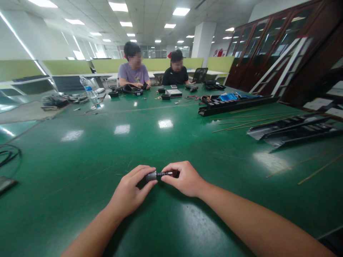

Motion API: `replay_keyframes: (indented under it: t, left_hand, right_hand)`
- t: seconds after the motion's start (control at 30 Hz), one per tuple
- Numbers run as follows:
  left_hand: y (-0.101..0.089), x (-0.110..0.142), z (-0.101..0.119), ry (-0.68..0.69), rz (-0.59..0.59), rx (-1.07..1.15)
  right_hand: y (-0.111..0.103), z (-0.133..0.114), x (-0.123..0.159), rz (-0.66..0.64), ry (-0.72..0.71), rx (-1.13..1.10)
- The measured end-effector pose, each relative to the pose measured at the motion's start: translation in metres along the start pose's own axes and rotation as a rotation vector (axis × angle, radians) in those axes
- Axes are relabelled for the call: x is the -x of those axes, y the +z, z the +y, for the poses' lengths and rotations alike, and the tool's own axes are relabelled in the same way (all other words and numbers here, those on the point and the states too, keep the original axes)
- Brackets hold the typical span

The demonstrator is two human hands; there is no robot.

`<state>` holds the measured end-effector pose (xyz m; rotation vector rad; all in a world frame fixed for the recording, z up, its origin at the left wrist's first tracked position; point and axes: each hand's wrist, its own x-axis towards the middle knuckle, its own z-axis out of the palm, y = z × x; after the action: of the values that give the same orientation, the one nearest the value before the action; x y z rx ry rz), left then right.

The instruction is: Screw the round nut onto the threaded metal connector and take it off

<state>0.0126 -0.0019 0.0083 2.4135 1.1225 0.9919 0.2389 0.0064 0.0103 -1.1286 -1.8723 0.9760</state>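
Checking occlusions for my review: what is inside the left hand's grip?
The left hand holds a grey cylinder, whose right end shows, facing a dark rod in the right hand. The left fingers hide whatever lies deeper.

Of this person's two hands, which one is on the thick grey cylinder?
The left hand, with thumb and fingers closed on the thick grey cylinder; the right hand instead holds the thin dark shaft extending from it.
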Motion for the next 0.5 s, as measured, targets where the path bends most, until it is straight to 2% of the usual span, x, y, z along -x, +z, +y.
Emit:
replay_keyframes:
  t: [0.5]
  left_hand:
    - [-0.0016,-0.0001,0.0010,0.003,0.023,-0.034]
  right_hand:
    - [-0.0007,-0.0009,-0.0004,0.007,-0.008,-0.008]
